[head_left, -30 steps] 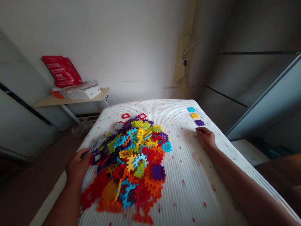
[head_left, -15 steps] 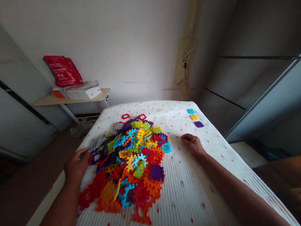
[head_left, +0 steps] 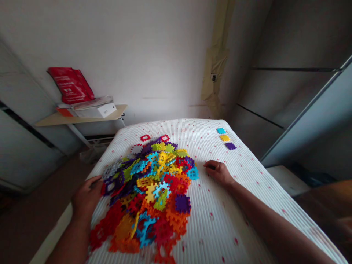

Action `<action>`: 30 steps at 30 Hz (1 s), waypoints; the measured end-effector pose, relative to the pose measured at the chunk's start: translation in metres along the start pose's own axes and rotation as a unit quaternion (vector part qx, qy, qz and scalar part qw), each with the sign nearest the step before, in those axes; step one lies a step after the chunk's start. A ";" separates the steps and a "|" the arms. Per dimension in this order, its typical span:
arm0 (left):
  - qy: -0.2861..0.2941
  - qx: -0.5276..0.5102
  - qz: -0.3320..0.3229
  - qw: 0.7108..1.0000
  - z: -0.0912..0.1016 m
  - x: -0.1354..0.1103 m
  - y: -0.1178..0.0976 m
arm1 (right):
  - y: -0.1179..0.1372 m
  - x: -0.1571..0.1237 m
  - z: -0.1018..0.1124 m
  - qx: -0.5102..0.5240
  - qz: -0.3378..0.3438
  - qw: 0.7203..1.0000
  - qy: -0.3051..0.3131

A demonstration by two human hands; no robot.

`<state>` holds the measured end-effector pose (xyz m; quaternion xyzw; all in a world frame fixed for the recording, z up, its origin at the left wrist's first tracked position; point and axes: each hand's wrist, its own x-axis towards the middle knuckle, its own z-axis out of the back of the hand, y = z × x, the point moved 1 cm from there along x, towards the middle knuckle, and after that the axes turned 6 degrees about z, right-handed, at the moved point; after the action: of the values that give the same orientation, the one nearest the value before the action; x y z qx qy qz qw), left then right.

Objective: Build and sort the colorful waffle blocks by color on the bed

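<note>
**Item 1: tile heap**. Interlocking plastic tiles with notched edges, in red, orange, yellow, green, blue, purple and grey, lying overlapped in one wide mound on the near half of the mattress. A purple tile sits on top towards the right side. Two red ring-shaped tiles lie at the far edge.

**Item 2: three single tiles.** A teal tile, a yellow tile and a purple tile lie flat in a short row, well apart from the heap, towards the far right of the mattress.

**Item 3: hands.** The left hand is half-open, fingers against the left edge of the heap, holding nothing that shows. The right hand rests on the mattress with fingers curled narrow, near a blue tile on the heap's right edge; whether anything lies inside the fingers cannot be told.

**Item 4: mattress**. White ribbed cover, flecked with small red marks.

**Item 5: shelf**. Set against the wall beyond the mattress, carrying a white box with a red bag propped behind it.
</note>
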<state>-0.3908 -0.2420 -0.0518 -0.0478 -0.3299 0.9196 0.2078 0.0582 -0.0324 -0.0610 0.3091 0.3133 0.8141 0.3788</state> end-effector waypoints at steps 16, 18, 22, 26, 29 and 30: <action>0.000 0.016 0.019 1.000 0.001 0.002 0.000 | 0.015 0.003 -0.011 -0.014 0.032 0.999 0.009; -0.003 0.009 0.020 1.000 0.001 0.002 -0.001 | 0.017 0.003 -0.011 -0.022 0.039 0.999 0.009; -0.004 -0.002 0.012 1.000 0.002 0.000 -0.004 | 0.018 0.002 -0.010 -0.026 0.045 0.999 0.005; -0.019 0.009 0.003 1.000 0.001 0.002 -0.001 | 0.018 0.002 -0.010 -0.027 0.050 0.998 0.009; -0.006 0.001 -0.002 1.000 0.001 0.001 -0.001 | 0.016 0.002 -0.011 -0.027 0.055 0.998 0.011; -0.004 -0.002 0.000 1.000 0.001 0.000 -0.002 | 0.016 0.002 -0.011 -0.029 0.055 0.998 0.010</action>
<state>-0.3904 -0.2414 -0.0501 -0.0445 -0.3323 0.9192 0.2067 0.0423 -0.0418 -0.0554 0.3064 0.2758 0.8456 0.3391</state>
